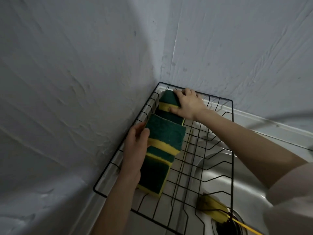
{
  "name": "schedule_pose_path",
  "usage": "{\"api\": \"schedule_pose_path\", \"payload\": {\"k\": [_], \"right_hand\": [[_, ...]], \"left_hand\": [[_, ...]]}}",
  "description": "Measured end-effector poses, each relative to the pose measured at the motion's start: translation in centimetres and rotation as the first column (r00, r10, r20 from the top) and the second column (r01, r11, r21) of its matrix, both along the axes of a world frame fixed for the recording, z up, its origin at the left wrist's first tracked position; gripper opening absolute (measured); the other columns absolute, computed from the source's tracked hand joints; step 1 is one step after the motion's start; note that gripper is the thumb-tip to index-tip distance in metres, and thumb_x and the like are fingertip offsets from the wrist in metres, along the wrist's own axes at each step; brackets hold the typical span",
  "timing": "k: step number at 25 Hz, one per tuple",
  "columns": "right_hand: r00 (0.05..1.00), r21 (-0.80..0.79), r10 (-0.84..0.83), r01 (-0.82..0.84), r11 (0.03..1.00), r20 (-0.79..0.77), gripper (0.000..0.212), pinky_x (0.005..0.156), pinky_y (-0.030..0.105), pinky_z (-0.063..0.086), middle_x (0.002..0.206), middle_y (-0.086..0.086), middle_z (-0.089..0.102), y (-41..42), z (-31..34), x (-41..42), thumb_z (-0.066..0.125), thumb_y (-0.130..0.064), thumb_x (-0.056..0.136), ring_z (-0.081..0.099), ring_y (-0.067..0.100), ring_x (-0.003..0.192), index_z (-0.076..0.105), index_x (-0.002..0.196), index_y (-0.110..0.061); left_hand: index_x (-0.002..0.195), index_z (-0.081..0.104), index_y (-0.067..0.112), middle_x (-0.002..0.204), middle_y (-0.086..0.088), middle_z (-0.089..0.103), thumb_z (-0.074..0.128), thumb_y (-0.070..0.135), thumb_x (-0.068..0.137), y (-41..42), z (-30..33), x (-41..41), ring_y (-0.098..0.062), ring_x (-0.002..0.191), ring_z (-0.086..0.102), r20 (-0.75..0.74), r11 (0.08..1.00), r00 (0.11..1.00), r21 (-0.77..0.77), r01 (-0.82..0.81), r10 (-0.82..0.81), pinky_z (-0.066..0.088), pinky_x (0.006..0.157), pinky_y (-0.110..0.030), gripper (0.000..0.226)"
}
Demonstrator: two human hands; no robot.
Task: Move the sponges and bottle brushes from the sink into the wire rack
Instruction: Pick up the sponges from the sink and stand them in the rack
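A black wire rack point(232, 126) sits in the wall corner over the sink's left side. Several green-and-yellow sponges lie in a row along its left edge. My right hand point(188, 103) grips the farthest sponge point(167, 100) at the rack's back corner. My left hand point(135, 146) holds the left side of a middle sponge point(166, 135), which rests tilted on the ones below it. The nearest sponge point(155, 177) lies flat toward the front of the rack. A yellow bottle brush point(214, 208) lies in the steel sink point(250, 189) beneath the rack's front right corner, by the drain.
Pale textured walls close in the rack on the left and behind. A thin rod point(184, 160) runs lengthwise in the rack to the right of the sponges. The drain opening point(228, 226) is at the bottom right. A loose pale sleeve point(293, 192) covers my right upper arm.
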State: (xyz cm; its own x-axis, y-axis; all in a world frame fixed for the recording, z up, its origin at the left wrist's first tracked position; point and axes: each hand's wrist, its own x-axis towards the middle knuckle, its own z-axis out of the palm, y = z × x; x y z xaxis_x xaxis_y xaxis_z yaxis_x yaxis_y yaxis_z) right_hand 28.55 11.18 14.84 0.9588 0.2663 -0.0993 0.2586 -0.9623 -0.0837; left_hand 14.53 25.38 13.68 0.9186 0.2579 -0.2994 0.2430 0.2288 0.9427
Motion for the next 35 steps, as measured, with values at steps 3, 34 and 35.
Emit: {"api": "schedule_pose_path", "payload": {"k": [3, 34, 35], "right_hand": [[1.0, 0.03, 0.001, -0.002, 1.0, 0.017, 0.072, 0.108, 0.046, 0.028, 0.137, 0.021, 0.037, -0.2, 0.0, 0.2, 0.053, -0.047, 0.086, 0.033, 0.037, 0.129, 0.021, 0.143, -0.017], [0.949, 0.389, 0.313, -0.277, 0.879, -0.032, 0.067, 0.095, 0.019, 0.036, 0.132, 0.011, 0.039, -2.2, 1.9, -8.1, 0.063, -0.027, 0.084, 0.042, 0.02, 0.121, 0.03, 0.141, -0.017], [0.955, 0.394, 0.296, -0.262, 0.881, -0.028, 0.066, 0.095, 0.02, 0.036, 0.133, 0.011, 0.039, -1.9, 1.9, -7.6, 0.063, -0.027, 0.084, 0.042, 0.021, 0.121, 0.03, 0.141, -0.017]], "left_hand": [[0.095, 0.054, 0.033, 0.105, 0.003, 0.061, 0.043, 0.018, 0.093, -0.1, -0.2, 0.0, -0.009, 0.091, 0.06, 0.014, 1.0, 0.999, -0.007, 0.031, -0.031, 0.047, 0.067, -0.021, 0.019], [0.101, 0.053, 0.029, 0.104, 0.008, 0.056, 0.039, 0.014, 0.095, -0.1, -0.7, -0.5, -0.001, 0.094, 0.055, 0.101, 0.996, 0.991, 0.037, 0.08, -0.083, 0.047, 0.079, -0.019, 0.021], [0.102, 0.053, 0.029, 0.105, 0.008, 0.056, 0.039, 0.013, 0.095, 0.0, -0.8, -0.5, -0.002, 0.095, 0.055, 0.102, 0.996, 0.992, 0.062, 0.068, -0.074, 0.046, 0.078, -0.018, 0.023]]}}
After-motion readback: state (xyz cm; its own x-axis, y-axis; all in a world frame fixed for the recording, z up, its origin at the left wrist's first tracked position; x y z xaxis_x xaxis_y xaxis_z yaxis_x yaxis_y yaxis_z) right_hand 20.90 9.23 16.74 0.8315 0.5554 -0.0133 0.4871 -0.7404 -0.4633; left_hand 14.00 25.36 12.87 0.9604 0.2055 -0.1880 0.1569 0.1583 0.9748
